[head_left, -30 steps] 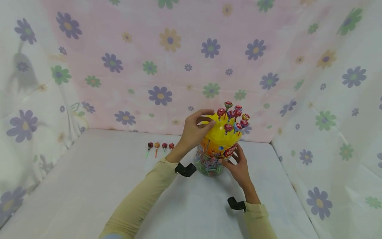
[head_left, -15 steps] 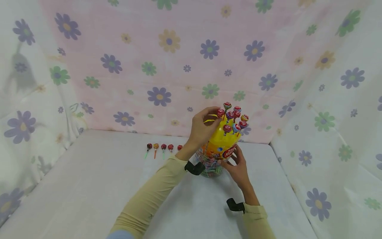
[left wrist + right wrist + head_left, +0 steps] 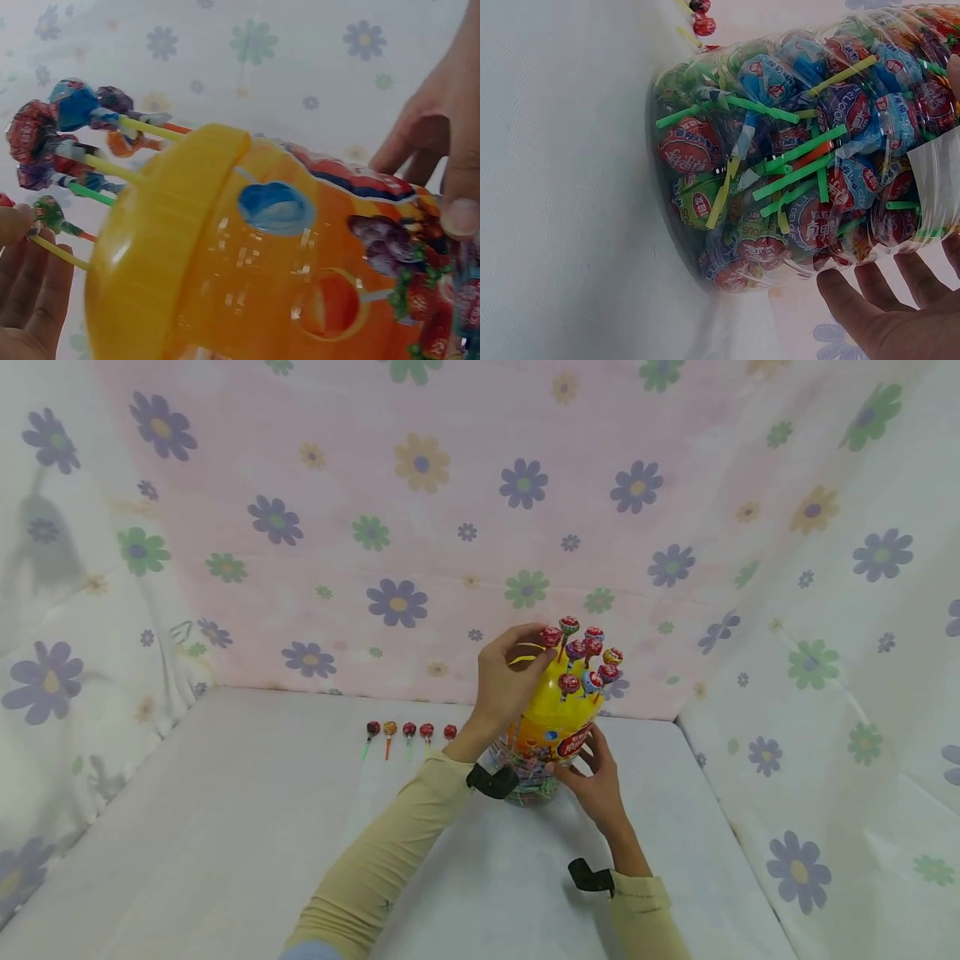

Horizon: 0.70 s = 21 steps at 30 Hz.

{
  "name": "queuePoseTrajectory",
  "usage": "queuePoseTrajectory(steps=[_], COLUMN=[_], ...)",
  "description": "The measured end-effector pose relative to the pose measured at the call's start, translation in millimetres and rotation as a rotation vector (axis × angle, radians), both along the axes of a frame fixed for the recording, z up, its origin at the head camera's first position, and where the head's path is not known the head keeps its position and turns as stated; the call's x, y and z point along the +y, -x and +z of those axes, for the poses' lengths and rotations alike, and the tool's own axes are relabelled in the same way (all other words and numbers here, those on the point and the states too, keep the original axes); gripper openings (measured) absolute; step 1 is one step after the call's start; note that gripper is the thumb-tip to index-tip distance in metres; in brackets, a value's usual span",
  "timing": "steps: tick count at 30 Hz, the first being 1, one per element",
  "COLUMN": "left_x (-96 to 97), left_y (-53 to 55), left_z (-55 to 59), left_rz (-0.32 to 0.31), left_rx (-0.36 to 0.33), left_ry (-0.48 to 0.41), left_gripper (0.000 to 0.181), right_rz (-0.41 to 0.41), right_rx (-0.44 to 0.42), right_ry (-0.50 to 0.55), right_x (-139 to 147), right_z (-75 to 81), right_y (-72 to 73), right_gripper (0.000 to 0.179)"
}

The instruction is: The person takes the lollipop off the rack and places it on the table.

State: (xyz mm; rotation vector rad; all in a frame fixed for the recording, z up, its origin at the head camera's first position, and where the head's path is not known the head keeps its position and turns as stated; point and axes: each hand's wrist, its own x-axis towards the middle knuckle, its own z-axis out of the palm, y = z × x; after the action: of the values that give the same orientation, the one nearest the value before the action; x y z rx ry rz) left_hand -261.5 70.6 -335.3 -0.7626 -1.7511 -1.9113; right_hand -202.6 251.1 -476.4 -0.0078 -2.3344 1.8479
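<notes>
A clear plastic jar (image 3: 727, 289) full of wrapped lollipops stands on the table, with a yellow lid (image 3: 142, 262). Several lollipops (image 3: 592, 647) stick up out of this lid by their sticks. At the lid's left side my left hand (image 3: 506, 681) pinches a red lollipop (image 3: 551, 637) just under its head; its yellow stick (image 3: 60, 251) meets the lid in the left wrist view. My right hand (image 3: 596, 777) holds the jar's lower right side, thumb in front and fingers round the side. In the right wrist view the right fingers (image 3: 847, 296) lie along the jar wall.
Left of the jar, several loose lollipops (image 3: 408, 729) lie in a row on the white table (image 3: 247, 827). The left forearm passes close to the row's right end. Flowered cloth (image 3: 420, 527) encloses the table at the back and both sides.
My left hand has moved right from the lid's left edge to the red lollipop and pinched it. That lollipop has risen slightly. The right hand keeps its hold on the jar.
</notes>
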Motion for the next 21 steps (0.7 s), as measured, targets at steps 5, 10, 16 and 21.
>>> queuePoseTrajectory(steps=[5,10,16,21], left_x=[-8.7,-21.3,-38.0,-55.5], left_y=[-0.2,-2.3,-4.0,-3.7], left_z=[3.9,3.5,-3.2,-11.3], left_rz=[-0.004,0.0,-0.013,-0.019], left_rx=[0.015,0.013,-0.016,-0.034], left_ry=[-0.028,-0.036,-0.059,-0.06], left_gripper=[0.032,0.031,0.032,0.032], right_rz=[0.0,0.007,0.011,0.011], right_rx=[-0.005,-0.012,-0.019,-0.034], right_ry=[-0.003,0.004,0.015,0.014], right_x=[-1.2,-1.4,-1.9,-2.2], right_z=[-0.1,-0.7,0.7,4.0], right_y=[0.0,0.2,-0.7,-1.6], right_gripper=[0.094,0.095,0.096,0.095])
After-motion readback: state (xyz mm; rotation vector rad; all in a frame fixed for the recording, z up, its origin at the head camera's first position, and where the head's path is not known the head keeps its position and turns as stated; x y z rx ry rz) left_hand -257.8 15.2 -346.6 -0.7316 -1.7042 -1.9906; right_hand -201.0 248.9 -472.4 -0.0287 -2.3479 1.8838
